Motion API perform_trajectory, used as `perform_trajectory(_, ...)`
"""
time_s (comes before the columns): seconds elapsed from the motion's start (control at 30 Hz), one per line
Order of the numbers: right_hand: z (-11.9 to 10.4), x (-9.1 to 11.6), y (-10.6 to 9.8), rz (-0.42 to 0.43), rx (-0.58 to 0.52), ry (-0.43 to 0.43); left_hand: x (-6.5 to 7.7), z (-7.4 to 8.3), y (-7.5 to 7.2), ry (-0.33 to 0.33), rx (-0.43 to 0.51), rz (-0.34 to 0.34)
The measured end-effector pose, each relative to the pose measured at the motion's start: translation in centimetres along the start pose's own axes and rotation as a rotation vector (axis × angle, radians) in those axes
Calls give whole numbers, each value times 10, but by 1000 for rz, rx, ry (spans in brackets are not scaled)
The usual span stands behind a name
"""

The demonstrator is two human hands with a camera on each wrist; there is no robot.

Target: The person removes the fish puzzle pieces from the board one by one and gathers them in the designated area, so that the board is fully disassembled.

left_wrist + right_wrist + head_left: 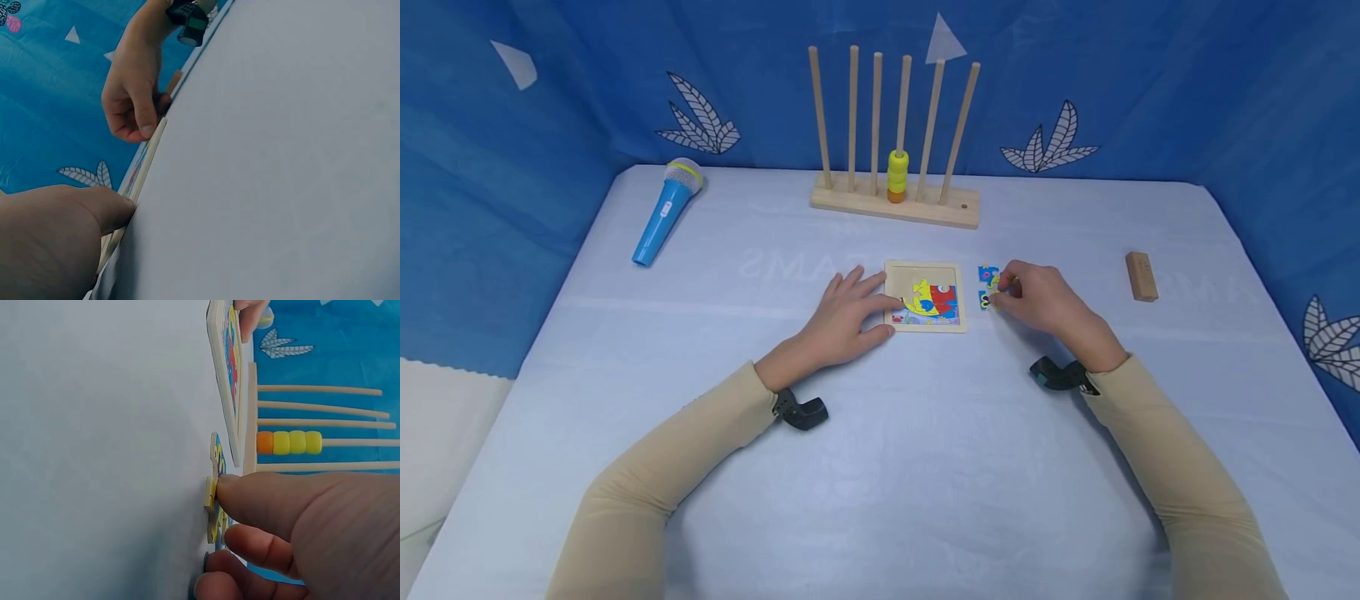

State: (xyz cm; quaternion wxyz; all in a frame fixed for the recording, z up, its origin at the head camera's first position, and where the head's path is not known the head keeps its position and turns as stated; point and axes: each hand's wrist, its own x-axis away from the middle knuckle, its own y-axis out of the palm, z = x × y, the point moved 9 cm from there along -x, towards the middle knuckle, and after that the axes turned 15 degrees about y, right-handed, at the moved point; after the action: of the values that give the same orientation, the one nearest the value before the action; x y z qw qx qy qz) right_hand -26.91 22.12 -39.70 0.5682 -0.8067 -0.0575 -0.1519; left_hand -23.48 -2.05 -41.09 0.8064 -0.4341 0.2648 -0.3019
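Observation:
A square wooden jigsaw puzzle tray point(904, 275) lies on the table, partly filled with a red, yellow and blue picture along its lower right. My left hand point(846, 318) rests at its left side with fingers spread, the index finger reaching over the rim and the thumb against the frame edge. To the right of the tray, my right hand point(1041, 298) pinches a yellow puzzle piece point(210, 495) between thumb and fingers, low over the table. Beside those fingertips are other loose pieces, among them a blue one point(987, 272).
Behind the tray stands a wooden peg rack point(850, 200), with yellow and orange beads point(897, 173) on one peg. A blue toy microphone point(662, 218) lies at the back left, and a small wooden block point(1142, 277) sits at the right. Blue cloth point(760, 67) hangs behind the table.

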Motion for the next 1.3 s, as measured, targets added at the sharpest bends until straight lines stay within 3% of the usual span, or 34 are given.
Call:
perform_trajectory(0.5, 1, 1, 0, -6, 3, -4, 0, -1, 0, 4, 7, -1)
perform_trajectory(0.97, 3, 4, -18, 5, -75, 18, 0, -1, -1, 0, 9, -12)
perform_trajectory(1.1, -9, 5, -15, 0, -92, -39, 0, -1, 0, -5, 4, -15)
perform_trajectory(1.3, -51, 3, -2, -58, -76, -182, 0, -1, 0, 7, 9, -10)
